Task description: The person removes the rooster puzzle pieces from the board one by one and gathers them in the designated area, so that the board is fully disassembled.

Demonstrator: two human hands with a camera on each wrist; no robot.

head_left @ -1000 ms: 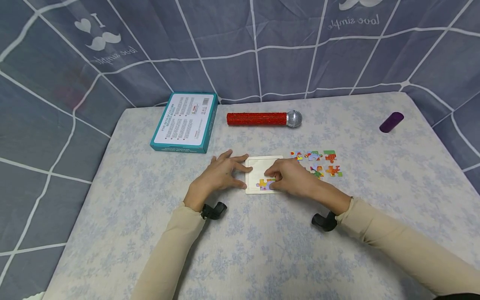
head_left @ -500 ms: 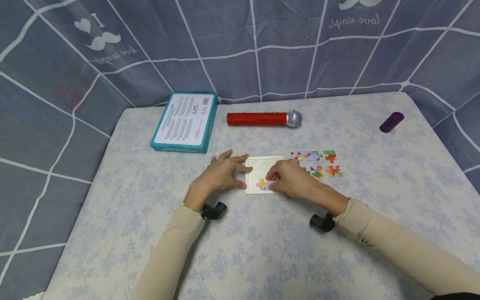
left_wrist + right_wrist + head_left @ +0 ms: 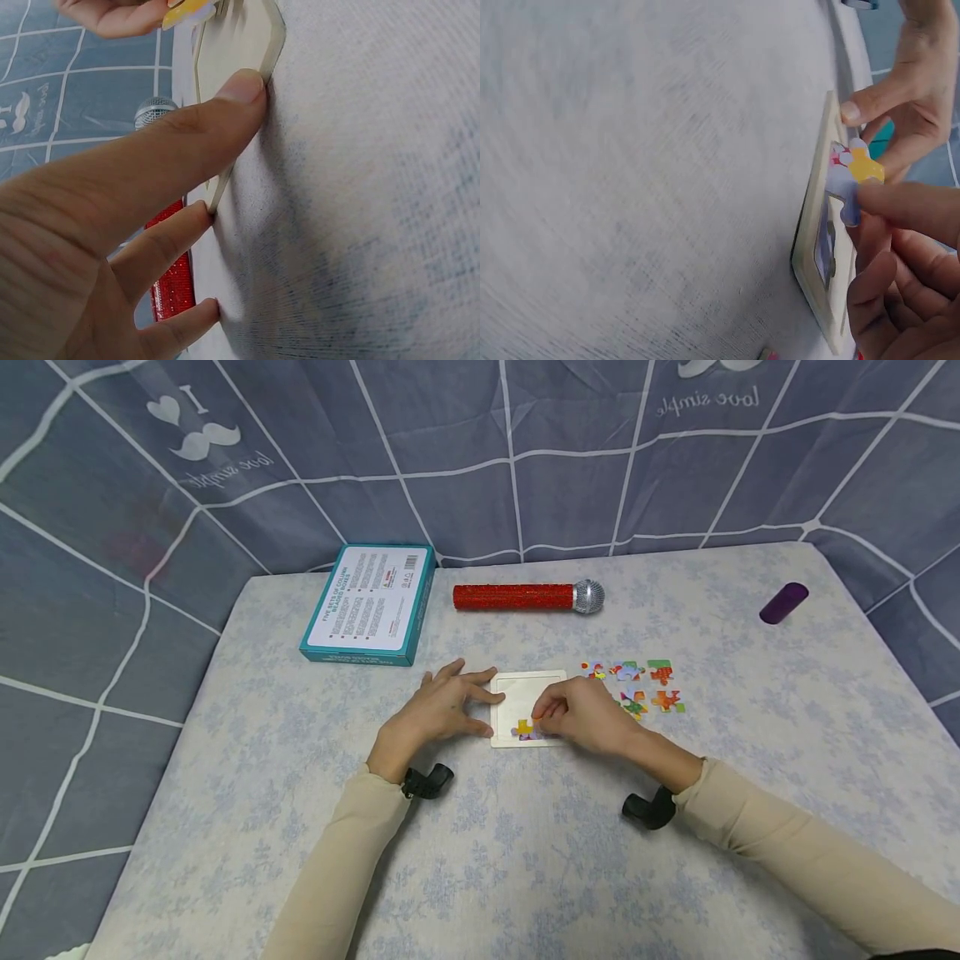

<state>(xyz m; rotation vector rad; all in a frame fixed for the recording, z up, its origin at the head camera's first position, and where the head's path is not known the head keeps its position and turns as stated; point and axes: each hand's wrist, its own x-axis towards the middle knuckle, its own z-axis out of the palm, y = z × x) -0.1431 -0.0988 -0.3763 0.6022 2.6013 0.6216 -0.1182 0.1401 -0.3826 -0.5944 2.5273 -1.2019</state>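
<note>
A small pale wooden puzzle tray (image 3: 517,693) lies on the table between the two hands. The left hand (image 3: 438,706) rests at its left side, fingers spread and fairly straight; in the left wrist view the thumb (image 3: 244,86) touches the tray's edge. Over the tray's lower part, the right hand (image 3: 588,717) pinches a yellow and lavender puzzle piece (image 3: 844,172) between thumb and fingers. That piece is tilted up from the tray in the right wrist view. Under it, a purplish patch shows in the tray; I cannot tell whether it is another piece.
Several colourful puzzle pieces (image 3: 666,701) lie right of the tray, partly hidden by the right hand. Behind stand a red glittery microphone (image 3: 517,597) and a teal and white box (image 3: 371,602). A purple cylinder (image 3: 783,603) lies far right. A grey checked curtain (image 3: 465,443) hangs behind the table.
The right hand's fingers have shifted slightly, and the pinched puzzle piece looks more tilted than before. The left hand and the tray stay put.
</note>
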